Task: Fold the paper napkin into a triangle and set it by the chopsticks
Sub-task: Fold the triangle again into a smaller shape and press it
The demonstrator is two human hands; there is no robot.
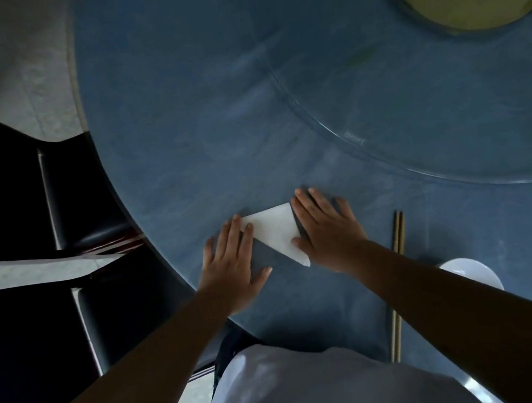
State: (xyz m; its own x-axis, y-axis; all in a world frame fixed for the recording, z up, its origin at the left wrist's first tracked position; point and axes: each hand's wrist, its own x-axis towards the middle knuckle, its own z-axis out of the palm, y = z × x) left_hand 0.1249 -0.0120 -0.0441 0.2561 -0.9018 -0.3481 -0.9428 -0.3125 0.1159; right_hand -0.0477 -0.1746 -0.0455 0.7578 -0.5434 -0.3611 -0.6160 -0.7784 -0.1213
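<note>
Since the napkin (277,230) already shows a clean triangle, both hands look like they're just flattening it rather than gripping anything. It lies flat on the blue table (179,128), just left of the chopsticks (398,230) but not touching them. The left hand (233,267) rests palm down with fingers spread, its fingertips on the napkin's left corner — probably pinning it so it doesn't slide. The right hand (326,227) lies flat too, fingers straight and unclenched, along the napkin's right edge, between the napkin and the chopsticks — my guess is it's pressing the crease sharp. A white dish (472,271) sits just right of the chopsticks, partly hidden by the forearm. Fold seems done; the napkin may only need a nudge toward the chopsticks.
</note>
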